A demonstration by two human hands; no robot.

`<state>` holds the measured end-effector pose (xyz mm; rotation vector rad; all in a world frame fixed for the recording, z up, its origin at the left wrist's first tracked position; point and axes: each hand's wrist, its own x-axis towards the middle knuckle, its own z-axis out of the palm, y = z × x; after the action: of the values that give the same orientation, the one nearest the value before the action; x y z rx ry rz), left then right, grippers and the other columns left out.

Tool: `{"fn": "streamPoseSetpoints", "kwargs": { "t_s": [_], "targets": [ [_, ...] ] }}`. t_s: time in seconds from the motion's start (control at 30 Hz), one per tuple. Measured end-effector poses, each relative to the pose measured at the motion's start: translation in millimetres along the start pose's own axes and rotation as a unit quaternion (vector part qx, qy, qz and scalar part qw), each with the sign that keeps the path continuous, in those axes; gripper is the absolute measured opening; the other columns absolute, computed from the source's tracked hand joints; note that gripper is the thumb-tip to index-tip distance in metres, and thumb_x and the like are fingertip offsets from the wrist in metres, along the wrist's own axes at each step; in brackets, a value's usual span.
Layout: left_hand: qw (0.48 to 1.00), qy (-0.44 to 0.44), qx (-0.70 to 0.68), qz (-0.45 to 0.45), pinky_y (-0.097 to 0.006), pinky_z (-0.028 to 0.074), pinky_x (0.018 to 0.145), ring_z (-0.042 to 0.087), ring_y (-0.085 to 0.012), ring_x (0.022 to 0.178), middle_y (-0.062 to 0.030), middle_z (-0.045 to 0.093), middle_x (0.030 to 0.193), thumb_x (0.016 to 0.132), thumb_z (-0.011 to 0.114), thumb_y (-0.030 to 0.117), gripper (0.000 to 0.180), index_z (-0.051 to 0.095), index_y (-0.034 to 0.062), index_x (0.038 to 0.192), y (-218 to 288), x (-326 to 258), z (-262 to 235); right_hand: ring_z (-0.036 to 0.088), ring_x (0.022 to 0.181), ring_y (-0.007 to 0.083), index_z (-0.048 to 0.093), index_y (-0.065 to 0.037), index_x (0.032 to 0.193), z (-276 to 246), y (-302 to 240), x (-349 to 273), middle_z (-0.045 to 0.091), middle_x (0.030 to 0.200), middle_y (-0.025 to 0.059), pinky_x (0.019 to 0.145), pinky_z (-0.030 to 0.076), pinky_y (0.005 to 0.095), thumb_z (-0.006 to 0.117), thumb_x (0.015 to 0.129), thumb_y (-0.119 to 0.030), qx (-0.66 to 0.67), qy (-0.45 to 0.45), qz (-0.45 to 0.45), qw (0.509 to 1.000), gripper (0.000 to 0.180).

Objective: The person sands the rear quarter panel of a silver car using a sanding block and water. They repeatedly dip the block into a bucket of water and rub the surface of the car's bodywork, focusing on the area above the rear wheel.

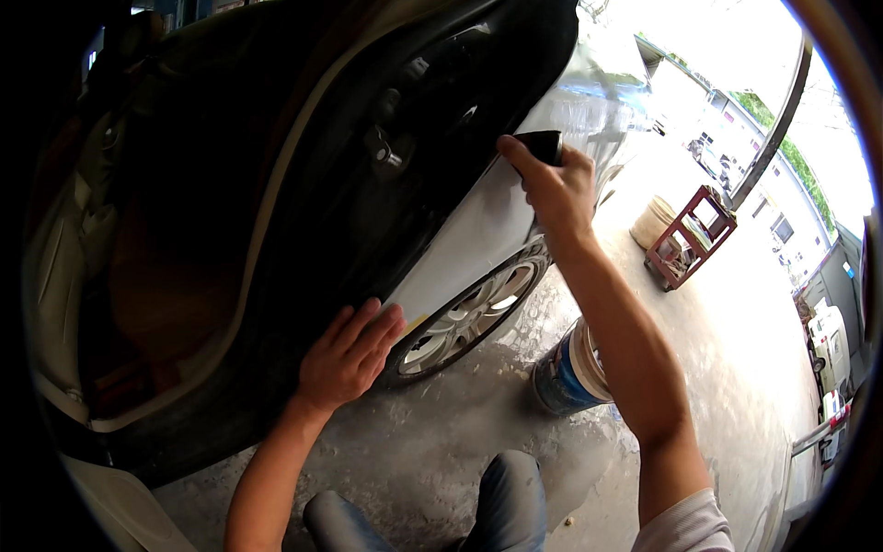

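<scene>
Two hands (349, 354) (556, 189), one car panel (478, 230)

The dark sanding block (541, 145) is a small black, flat-sided pad, pressed flat against the silver car panel (478, 230) high on the rear quarter, close to the dark edge of the door opening. The right hand (552, 189) grips it from below, fingers wrapped over its lower edge. The panel is pale grey and glossy, curving down to the wheel arch. The left hand (349, 354) lies flat, fingers spread, on the panel's lower edge just above the floor.
</scene>
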<state>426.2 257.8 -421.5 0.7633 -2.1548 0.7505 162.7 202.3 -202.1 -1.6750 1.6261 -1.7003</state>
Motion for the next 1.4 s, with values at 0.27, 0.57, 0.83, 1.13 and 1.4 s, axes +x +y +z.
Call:
{"fn": "streamPoseSetpoints", "kwargs": {
  "t_s": [0.27,0.57,0.83,1.13,1.4],
  "targets": [
    [1.0,0.0,-0.004,-0.002,-0.047,0.041,0.119,0.05,-0.0292,0.144,-0.0025,0.055,0.155,0.099,0.062,0.015,0.047,0.06,0.0111,0.145,-1,-1,-1,0.051,0.054,0.005,0.075,0.002,0.078,8,-1,-15,0.061,0.059,-0.0012,0.05,0.042,0.0286,0.083,0.086,-0.026,0.021,-0.012,-0.013,1.0,0.03],
    [1.0,-0.002,-0.002,-0.004,-0.046,0.04,0.12,0.05,-0.0284,0.144,-0.0024,0.056,0.154,0.099,0.061,0.016,0.045,0.061,0.0107,0.144,0,1,-5,0.05,0.052,0.0045,0.075,0.001,0.078,7,-8,-20,0.06,0.058,-0.0031,0.047,0.038,0.0267,0.084,0.088,-0.029,0.018,-0.003,0.02,1.0,0.033],
    [1.0,0.004,-0.007,-0.001,-0.046,0.04,0.121,0.048,-0.028,0.146,-0.0018,0.053,0.156,0.099,0.062,0.016,0.048,0.059,0.0112,0.147,0,2,-1,0.058,0.051,0.0083,0.068,-0.004,0.068,0,-7,-19,0.061,0.058,0.001,0.049,0.044,0.0261,0.086,0.084,-0.043,0.018,-0.088,0.021,0.996,0.046],
    [1.0,0.003,-0.005,-0.003,-0.046,0.04,0.12,0.049,-0.0279,0.145,-0.0019,0.053,0.156,0.098,0.062,0.015,0.049,0.059,0.0111,0.146,0,3,-3,0.055,0.05,0.0083,0.073,0.001,0.072,4,4,-26,0.061,0.057,0.0008,0.047,0.043,0.0299,0.088,0.083,-0.041,-0.052,-0.096,-0.016,0.994,0.045],
    [1.0,0.001,-0.008,-0.002,-0.047,0.04,0.12,0.05,-0.0285,0.144,-0.0023,0.054,0.156,0.099,0.062,0.015,0.048,0.059,0.0109,0.146,0,1,-3,0.054,0.051,0.008,0.073,0.0,0.071,10,10,-25,0.061,0.059,0.0002,0.048,0.042,0.0286,0.088,0.082,-0.039,-0.038,-0.076,-0.018,0.996,0.043]
  ]
}}
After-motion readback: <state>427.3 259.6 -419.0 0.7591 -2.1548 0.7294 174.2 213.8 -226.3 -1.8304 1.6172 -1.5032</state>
